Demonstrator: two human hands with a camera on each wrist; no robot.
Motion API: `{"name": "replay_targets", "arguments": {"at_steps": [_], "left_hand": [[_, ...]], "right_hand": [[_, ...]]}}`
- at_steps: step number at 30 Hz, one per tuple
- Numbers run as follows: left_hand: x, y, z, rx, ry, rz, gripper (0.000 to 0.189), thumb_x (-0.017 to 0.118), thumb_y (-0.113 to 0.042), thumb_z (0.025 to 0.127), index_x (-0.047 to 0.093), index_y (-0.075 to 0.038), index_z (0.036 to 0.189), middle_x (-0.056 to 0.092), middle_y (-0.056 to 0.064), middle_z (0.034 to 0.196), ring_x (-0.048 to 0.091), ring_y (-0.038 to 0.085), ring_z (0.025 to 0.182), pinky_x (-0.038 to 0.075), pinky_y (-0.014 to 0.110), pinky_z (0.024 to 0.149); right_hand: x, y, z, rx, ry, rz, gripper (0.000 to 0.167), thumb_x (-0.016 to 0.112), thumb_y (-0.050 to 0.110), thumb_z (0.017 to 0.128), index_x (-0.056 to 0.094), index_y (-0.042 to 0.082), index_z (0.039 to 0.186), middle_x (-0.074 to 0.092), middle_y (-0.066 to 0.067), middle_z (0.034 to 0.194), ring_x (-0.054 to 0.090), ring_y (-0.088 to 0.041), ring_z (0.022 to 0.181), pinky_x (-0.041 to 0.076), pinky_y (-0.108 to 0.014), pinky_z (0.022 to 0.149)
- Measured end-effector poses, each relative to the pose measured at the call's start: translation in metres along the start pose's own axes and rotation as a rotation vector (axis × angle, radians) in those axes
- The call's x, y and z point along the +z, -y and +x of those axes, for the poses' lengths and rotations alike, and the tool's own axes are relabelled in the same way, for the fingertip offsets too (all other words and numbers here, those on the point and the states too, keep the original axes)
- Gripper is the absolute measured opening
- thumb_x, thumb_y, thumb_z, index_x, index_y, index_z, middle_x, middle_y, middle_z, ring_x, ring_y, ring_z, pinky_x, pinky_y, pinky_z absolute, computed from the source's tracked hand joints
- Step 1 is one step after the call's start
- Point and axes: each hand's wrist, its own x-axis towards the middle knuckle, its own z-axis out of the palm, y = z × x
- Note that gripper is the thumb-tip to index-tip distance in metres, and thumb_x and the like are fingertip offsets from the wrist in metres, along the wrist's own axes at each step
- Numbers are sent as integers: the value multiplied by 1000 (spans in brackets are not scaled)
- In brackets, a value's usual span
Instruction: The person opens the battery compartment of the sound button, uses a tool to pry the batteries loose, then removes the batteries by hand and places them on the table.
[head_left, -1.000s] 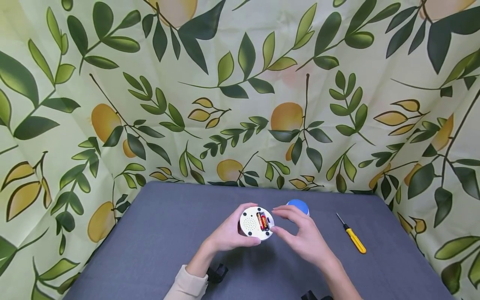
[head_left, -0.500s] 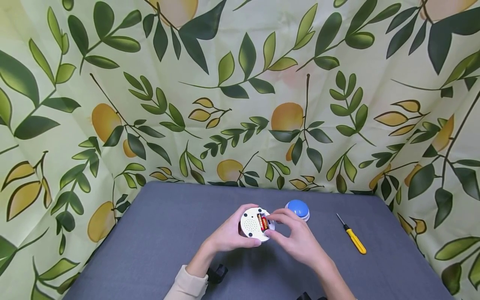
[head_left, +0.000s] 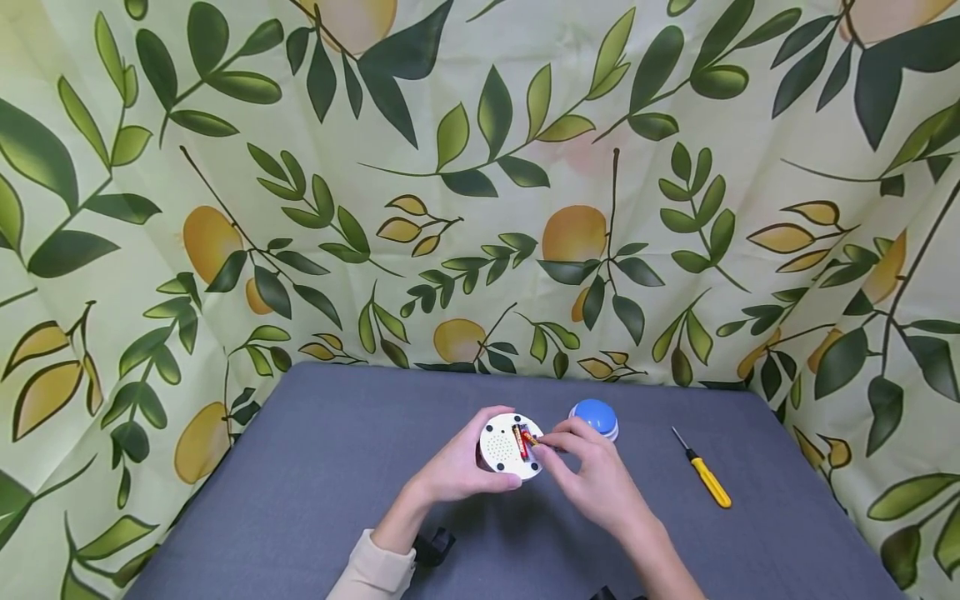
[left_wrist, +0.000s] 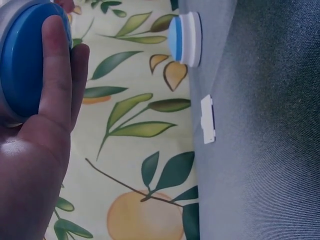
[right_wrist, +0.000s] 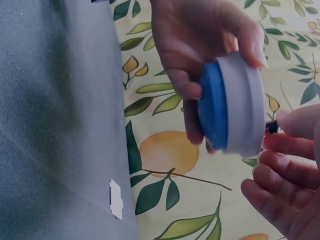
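My left hand [head_left: 461, 468] grips a round push-button device [head_left: 497, 450] by its rim, with the white underside turned up. A blue dome [left_wrist: 24, 60] faces the left palm. In the open battery compartment lies a red-and-gold battery [head_left: 518, 443]. Beside it a second battery [head_left: 531, 438] stands tilted, one end lifted towards the right hand. Thumb and fingers of my right hand [head_left: 600, 483] pinch that lifted end. From the right wrist view, its dark tip [right_wrist: 271, 126] sticks out past the device's white base.
Another blue-domed button [head_left: 595, 417] stands on the grey table [head_left: 360, 433] behind my right hand. Farther right lies a yellow-handled screwdriver [head_left: 707, 473]. A small white battery cover [left_wrist: 208, 120] rests on the table, hidden in the head view. Patterned cloth surrounds the table.
My right hand has moved in from beside the device to the compartment and pinched one battery. That battery, flat before, now has one end raised. The left hand has stayed nearly still.
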Motion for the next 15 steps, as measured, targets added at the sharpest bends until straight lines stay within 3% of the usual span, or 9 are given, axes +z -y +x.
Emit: {"name": "replay_targets", "arguments": {"at_steps": [5,15], "left_hand": [[1,1,0,0,-10,20,87,85,-20,80,35,-10,150,55,4,129,58,17,109,50,27,91],[0,2,1,3,-26,31,86,86,-19,79,37,-12,148,55,3,131,57,18,111,49,28,93]], "right_hand": [[2,4,2,-22,-29,-27,11,81,3,82,78,11,89,65,13,84,58,-1,74,52,-20,65],[3,9,6,72,-93,-27,17,80,-4,78,77,7,91,68,9,80,58,0,69,54,-21,62]]}}
